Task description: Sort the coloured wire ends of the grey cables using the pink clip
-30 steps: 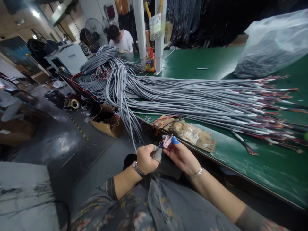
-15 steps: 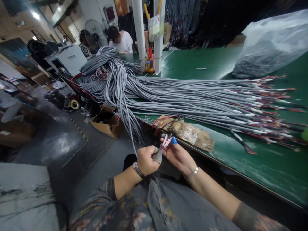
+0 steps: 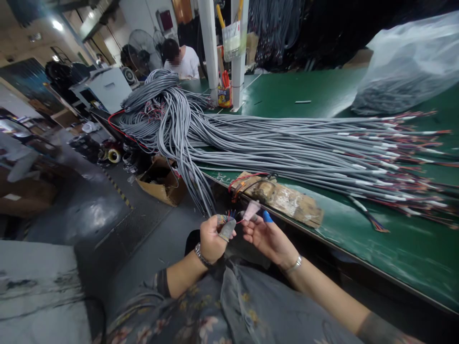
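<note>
My left hand (image 3: 214,237), with a grey cover on the thumb, is closed around the end of a grey cable. Thin coloured wires (image 3: 231,215) fan out above its thumb and forefinger. Close by on the right, my right hand (image 3: 270,241) holds a pink clip (image 3: 251,209) that looks like a clothes peg, blurred now. A blue cover wraps one of that hand's digits. One red wire (image 3: 241,221) stretches from the left hand to the clip; whether the clip grips it cannot be made out.
Grey cables (image 3: 251,138) lie in a thick bundle along the green table (image 3: 401,255), their stripped ends at the right. A worn cardboard-covered block (image 3: 287,200) sits at the table edge. Behind are a clear plastic bag (image 3: 405,67) and a person (image 3: 186,62). A cardboard box (image 3: 163,184) stands below.
My hands have drawn slightly apart, the right one moving right with the pink clip. The coloured wires now show fanned above my left hand, with a red wire stretched between the hands.
</note>
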Motion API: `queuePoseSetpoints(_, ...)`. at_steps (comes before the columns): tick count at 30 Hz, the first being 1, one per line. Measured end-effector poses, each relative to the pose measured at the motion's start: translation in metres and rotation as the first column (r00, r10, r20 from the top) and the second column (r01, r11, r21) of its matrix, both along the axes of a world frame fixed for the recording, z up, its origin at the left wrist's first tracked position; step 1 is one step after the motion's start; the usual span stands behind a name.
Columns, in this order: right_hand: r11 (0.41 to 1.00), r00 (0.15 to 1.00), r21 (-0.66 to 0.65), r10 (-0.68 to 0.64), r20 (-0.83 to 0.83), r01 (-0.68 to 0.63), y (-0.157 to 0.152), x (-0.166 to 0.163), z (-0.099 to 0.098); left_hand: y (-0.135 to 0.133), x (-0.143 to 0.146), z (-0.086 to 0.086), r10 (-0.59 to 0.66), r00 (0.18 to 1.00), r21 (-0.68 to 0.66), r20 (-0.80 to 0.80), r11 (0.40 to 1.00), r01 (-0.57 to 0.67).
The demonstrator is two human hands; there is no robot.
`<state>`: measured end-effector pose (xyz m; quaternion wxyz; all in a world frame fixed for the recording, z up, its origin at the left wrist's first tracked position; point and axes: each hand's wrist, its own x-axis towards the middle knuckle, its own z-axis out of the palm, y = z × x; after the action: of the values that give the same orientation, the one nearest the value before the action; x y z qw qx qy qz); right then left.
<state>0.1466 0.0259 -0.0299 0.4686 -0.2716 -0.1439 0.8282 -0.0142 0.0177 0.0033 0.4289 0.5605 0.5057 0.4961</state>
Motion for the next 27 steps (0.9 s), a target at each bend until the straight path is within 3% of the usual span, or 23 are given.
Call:
queuePoseSetpoints(3,0.999,0.998,0.026,-0.046,0.036,0.045,0.005,0.0,0.006,0.003,0.002,-0.002,0.039,0.998,0.001,0.051,0.999,-0.039)
queuePoseSetpoints(7,0.992,0.983,0.083,-0.11,0.15,0.098,0.012,-0.002,0.017,0.007,0.002,-0.005,0.093,0.986,0.227,-0.141,0.972,-0.06)
queuePoseSetpoints(10,0.983,0.959,0.092,-0.173,0.224,0.156,0.014,-0.006,0.019,0.011,0.003,-0.009,0.12,0.973,0.34,-0.199,0.939,-0.046)
queuePoseSetpoints(18,0.981,0.948,0.066,-0.193,0.255,0.182,0.016,-0.005,0.018,0.015,0.013,-0.009,0.056,0.992,0.324,-0.109,0.946,-0.018)
queuePoseSetpoints(27,0.979,0.964,0.065,-0.201,0.174,0.193,0.015,-0.003,0.01,0.014,0.013,-0.013,0.015,0.986,0.307,-0.166,0.951,0.038)
